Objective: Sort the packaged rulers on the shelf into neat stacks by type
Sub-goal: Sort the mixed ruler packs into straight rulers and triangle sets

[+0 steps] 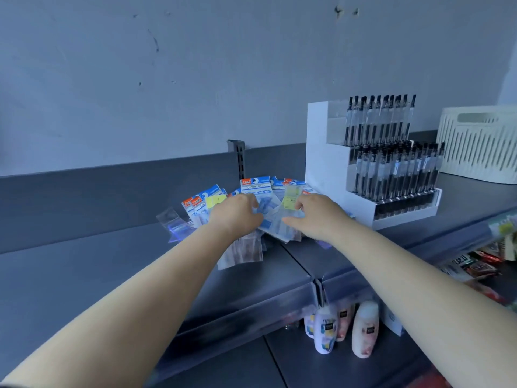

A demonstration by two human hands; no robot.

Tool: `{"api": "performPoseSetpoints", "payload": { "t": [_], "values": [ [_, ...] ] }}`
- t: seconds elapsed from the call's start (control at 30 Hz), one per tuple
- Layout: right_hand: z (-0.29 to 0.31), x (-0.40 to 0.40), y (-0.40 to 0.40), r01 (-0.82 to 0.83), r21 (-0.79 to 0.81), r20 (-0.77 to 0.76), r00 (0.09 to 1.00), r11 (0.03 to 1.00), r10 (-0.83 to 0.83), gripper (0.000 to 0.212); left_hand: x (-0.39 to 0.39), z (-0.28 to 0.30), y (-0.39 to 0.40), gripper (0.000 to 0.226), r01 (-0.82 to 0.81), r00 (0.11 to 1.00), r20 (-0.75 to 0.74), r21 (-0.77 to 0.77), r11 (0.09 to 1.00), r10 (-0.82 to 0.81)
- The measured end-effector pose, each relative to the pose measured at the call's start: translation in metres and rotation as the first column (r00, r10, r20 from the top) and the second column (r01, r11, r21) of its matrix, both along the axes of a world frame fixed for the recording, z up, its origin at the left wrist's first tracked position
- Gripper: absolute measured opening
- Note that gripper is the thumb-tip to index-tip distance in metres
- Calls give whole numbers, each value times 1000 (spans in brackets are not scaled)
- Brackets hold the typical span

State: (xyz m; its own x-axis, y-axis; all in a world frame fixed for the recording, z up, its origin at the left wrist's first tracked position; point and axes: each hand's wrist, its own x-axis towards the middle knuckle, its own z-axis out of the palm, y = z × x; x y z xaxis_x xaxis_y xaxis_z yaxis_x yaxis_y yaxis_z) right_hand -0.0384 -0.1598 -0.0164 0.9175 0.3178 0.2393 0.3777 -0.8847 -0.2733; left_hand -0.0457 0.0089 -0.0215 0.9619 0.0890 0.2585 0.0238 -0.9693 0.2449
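Several packaged rulers with blue, white and orange header cards lie fanned out in a loose pile (256,189) at the back of the grey shelf (84,264). Clear sleeves spread toward me. My left hand (237,212) rests on the left-middle of the pile, fingers curled over a packet whose header reads "GEOMETRIC". My right hand (316,214) lies on the right side, pinching a clear packet with a yellow label (291,198) between fingers and thumb. One clear packet (174,222) lies apart at the left.
A white tiered display of black pens (391,163) stands right of the pile, close to my right hand. A cream slatted basket (481,144) sits further right. Bottles (363,329) stand on the lower shelf; snack packs (475,264) lie at the right.
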Motion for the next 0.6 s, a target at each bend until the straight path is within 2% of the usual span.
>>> {"api": "performPoseSetpoints", "payload": {
  "t": [0.13,0.27,0.43,0.6],
  "values": [
    [-4,30,12,27,-3,-49,998,1000,-27,52,33,1,5,37,-18,997,-70,45,999,21],
    [-5,59,21,82,60,-109,991,995,-75,54,60,0,9,36,-44,992,-114,58,997,51],
    [3,81,23,131,164,-182,978,978,-100,70,83,3,13,33,-127,982,-154,-100,987,111],
    [8,91,20,158,193,-237,965,968,-110,61,94,7,17,43,-178,966,-229,-256,950,119]
  ]
}}
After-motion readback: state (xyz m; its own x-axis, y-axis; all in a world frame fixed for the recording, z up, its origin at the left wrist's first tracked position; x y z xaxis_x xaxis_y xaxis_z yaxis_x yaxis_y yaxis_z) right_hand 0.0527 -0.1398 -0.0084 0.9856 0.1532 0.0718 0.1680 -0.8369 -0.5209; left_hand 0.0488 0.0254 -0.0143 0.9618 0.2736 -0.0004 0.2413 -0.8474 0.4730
